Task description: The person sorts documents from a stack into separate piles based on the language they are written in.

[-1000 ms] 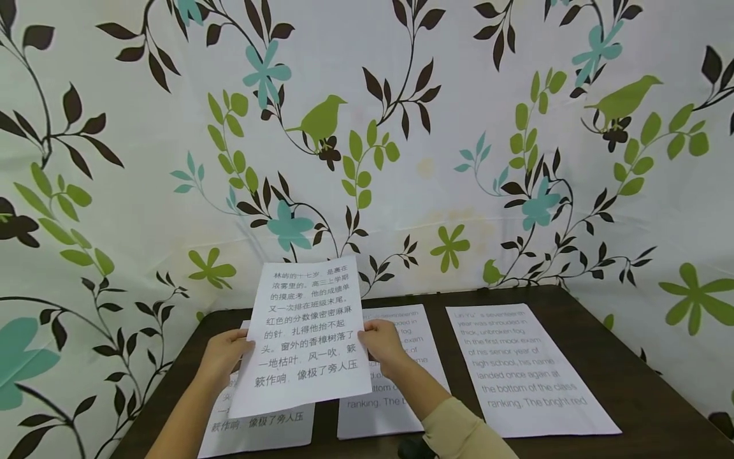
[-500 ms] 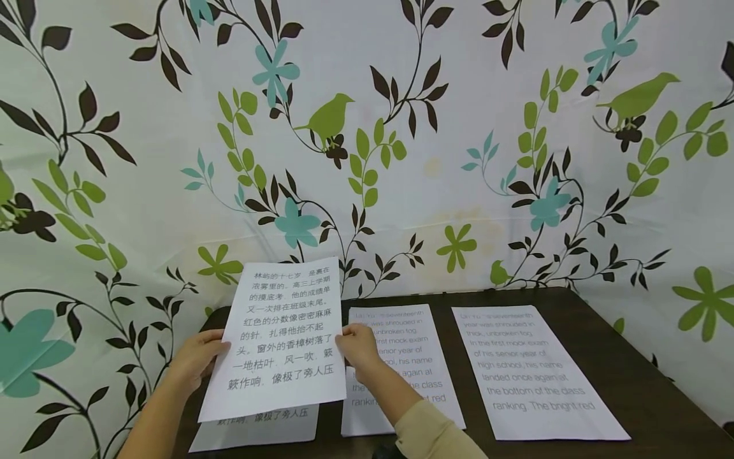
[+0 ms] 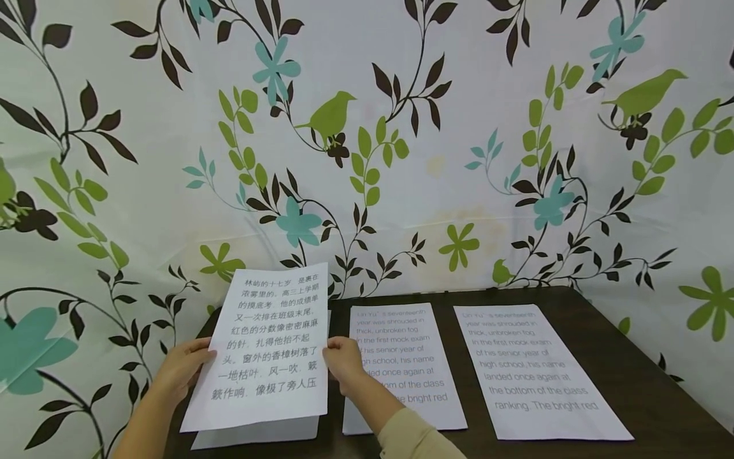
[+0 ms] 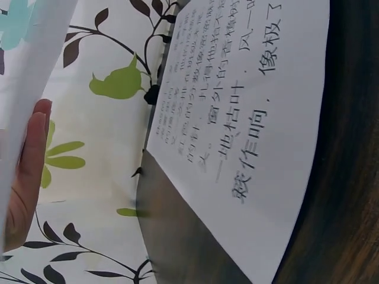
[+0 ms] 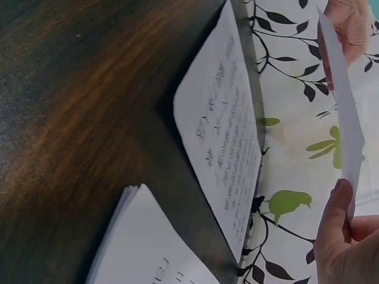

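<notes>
A white sheet of paper (image 3: 269,344) printed with large Chinese characters is held up, tilted, above the left part of the table. My left hand (image 3: 179,368) pinches its left edge, while my right hand (image 3: 347,364) pinches the right edge. Beneath it, partly covered, lies other white paper (image 3: 258,435); the left wrist view shows Chinese print on this lower paper (image 4: 278,154). In the right wrist view the held sheet (image 5: 346,112) appears nearly edge-on, with the right hand's thumb (image 5: 337,207) against it.
On the dark wooden table (image 3: 608,357) lies a middle stack of paper (image 3: 401,363) with English print, partly behind the right forearm. Another English-printed paper (image 3: 539,376) lies to its right. A patterned cloth (image 3: 401,191) with birds and leaves hangs behind the table.
Both hands have carried the held sheet leftward and slightly down over the left paper. The middle English stack shows more fully now. The papers on the table appear unmoved.
</notes>
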The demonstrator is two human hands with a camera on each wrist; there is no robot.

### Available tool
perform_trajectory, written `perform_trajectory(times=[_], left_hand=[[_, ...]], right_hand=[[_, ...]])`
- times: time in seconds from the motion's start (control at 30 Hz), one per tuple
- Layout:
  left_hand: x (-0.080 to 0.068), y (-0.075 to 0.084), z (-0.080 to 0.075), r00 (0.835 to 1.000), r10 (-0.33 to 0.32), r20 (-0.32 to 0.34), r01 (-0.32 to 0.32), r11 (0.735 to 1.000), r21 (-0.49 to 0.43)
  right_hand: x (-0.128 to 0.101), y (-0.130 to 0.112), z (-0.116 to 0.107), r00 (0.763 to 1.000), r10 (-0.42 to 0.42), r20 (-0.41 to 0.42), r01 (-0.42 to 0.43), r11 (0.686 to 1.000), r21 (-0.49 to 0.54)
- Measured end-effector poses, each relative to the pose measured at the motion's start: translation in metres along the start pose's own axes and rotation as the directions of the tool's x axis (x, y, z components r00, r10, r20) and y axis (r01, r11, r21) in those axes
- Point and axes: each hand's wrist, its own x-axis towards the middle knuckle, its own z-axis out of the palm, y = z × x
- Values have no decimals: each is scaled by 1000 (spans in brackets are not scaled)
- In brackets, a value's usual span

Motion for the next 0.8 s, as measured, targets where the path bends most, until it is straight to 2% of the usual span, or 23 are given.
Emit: perform_trajectory(times=[0.4, 0.5, 0.63, 0.8], left_hand=[[3, -24, -4, 999, -41, -33, 40, 998, -40], [3, -27, -4, 997, -71, -41, 68, 995, -70], [1, -32, 0, 995, -84, -46, 79, 991, -109], [0, -40, 6, 994, -93, -53, 86, 989, -123]], right_hand=[[-6, 10, 12, 994, 12, 108, -8, 999, -39], [-8, 11, 14, 995, 10, 99, -5, 999, -49], [-9, 18, 17, 998, 11, 67, -7, 998, -56], [-9, 32, 20, 998, 17, 68, -13, 999, -47]])
